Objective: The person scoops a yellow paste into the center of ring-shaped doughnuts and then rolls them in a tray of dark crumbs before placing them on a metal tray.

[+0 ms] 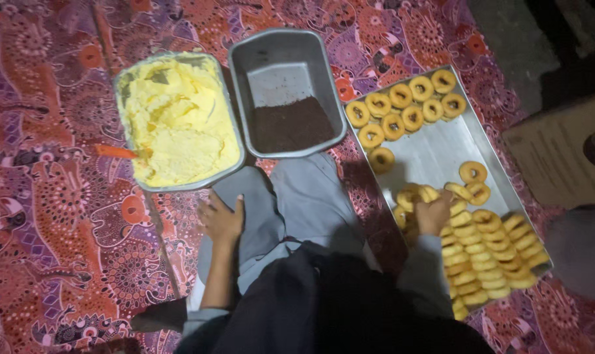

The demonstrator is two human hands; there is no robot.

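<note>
Golden ring pastries (488, 252) stacked in rows, near end of metal tray (435, 154); few touching right hand (434, 213).

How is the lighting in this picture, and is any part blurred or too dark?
Head view: light falls on the middle, with glare on the tray; the corners and the dark garment at the bottom fade to black; the right hand among the rings looks slightly soft.

We're on a patterned red cloth (41, 196): cream tub (177, 118), tub of dark crumbs (287, 92) beside it, ring tray (435, 154) at right.
</note>
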